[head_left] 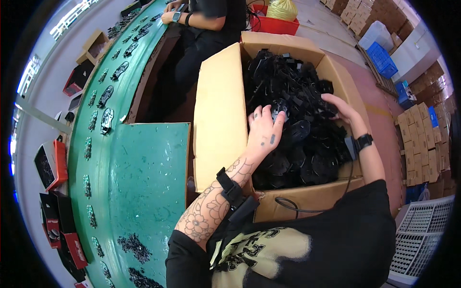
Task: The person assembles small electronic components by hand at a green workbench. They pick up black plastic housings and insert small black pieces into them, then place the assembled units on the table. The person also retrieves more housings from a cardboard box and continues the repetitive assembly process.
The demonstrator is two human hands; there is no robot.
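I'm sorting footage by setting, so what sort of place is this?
Probably an electronics assembly workshop: green circuit boards line a long green worktop, a large open carton holds many black, plastic-looking parts, and stacked brown boxes stand off to the right.

Bright overall; white strips [73, 19] glaring upper left; sheen on green tabletop [149, 192]; edges bowed, corners black.

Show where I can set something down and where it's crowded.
Mostly bare: the green bench top between the left carton flap and the row of circuit boards, beyond the dark heaps. Crowded: the far belt, with black shells, and the carton, full of black parts at the left hand and right hand.
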